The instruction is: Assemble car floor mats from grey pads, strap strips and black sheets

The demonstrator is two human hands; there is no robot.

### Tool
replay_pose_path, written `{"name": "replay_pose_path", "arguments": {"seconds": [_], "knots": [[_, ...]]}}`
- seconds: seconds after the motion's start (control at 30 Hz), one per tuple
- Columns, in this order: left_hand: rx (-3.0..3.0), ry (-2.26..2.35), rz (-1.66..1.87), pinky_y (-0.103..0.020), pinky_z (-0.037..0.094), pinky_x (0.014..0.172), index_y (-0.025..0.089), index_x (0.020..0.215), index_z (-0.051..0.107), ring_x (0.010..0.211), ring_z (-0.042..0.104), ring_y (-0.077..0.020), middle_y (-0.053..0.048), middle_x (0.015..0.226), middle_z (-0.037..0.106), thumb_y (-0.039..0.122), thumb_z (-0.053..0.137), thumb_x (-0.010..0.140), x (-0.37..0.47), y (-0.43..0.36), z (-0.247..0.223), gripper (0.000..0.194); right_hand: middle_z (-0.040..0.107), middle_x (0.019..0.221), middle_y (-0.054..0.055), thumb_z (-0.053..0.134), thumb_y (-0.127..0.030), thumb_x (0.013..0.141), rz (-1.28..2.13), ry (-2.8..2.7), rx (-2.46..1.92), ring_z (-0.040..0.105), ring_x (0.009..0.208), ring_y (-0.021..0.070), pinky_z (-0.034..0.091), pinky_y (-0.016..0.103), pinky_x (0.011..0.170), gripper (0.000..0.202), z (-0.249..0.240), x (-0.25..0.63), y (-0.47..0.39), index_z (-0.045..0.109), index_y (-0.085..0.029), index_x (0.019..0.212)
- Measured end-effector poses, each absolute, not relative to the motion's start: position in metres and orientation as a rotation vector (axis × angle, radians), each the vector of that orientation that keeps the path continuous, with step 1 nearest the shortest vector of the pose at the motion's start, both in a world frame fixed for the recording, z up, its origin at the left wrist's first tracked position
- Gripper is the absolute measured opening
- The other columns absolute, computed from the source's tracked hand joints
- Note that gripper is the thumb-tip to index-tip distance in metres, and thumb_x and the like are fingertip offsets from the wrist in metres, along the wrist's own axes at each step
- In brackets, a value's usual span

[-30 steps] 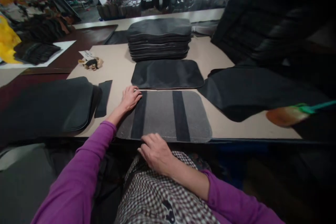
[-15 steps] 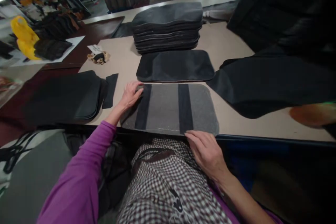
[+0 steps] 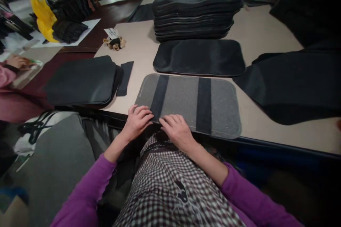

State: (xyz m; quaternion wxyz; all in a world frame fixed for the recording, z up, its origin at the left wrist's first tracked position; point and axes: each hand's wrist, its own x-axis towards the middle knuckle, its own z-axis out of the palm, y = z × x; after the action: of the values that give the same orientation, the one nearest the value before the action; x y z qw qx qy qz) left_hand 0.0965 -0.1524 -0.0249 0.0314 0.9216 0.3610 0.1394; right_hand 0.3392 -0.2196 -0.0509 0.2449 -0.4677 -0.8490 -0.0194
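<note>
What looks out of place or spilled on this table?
A small, crumpled tan-and-black bundle with white paper, left of the tall stack of black rounded sheets, looks odd, being lumpy, not flat. No spill shows.

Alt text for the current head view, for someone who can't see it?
A left hand and right hand at the near edge of a gray panel with two dark strips, on a table. Beyond it: a black panel, then a black stack.

The left hand and right hand touch the near edge of a grey, round-cornered, black-banded panel on the beige worktop.
</note>
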Motion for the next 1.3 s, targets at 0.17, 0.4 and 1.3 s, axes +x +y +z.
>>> {"name": "replay_pose_path", "arguments": {"seconds": [0.17,0.4,1.3], "knots": [[2.842,1.089,0.499,-0.058,0.028,0.119,0.039,0.127,0.07,0.135,0.056,-0.0271,-0.003,0.127,0.075,0.036,0.061,0.101,0.094,-0.151,-0.03,0.028,0.071,0.117,0.011,0.053,-0.026,0.107,-0.066,-2.289,-1.343,0.056,0.107,0.0248,0.041,0.041,0.094,0.025,-0.049,0.337,-0.217,0.07,-0.017,0.124],[2.795,1.089,0.52,-0.058,0.029,0.118,0.038,0.12,0.074,0.134,0.057,-0.0269,-0.003,0.123,0.077,0.038,0.059,0.102,0.095,-0.147,-0.03,0.023,0.072,0.115,0.009,0.058,-0.027,0.105,-0.012,-2.252,-1.395,0.055,0.106,0.0248,0.04,0.04,0.092,0.023,-0.042,0.335,-0.217,0.071,-0.018,0.12],[2.869,0.96,0.992,-0.053,0.027,0.119,0.027,0.118,0.072,0.124,0.061,-0.0252,-0.004,0.117,0.077,0.018,0.067,0.096,0.094,-0.157,-0.055,0.024,0.071,0.108,0.009,0.06,-0.02,0.102,-0.075,-2.172,-1.355,0.056,0.1,0.024,0.041,0.041,0.088,0.017,-0.05,0.331,-0.216,0.071,-0.017,0.115]]}}
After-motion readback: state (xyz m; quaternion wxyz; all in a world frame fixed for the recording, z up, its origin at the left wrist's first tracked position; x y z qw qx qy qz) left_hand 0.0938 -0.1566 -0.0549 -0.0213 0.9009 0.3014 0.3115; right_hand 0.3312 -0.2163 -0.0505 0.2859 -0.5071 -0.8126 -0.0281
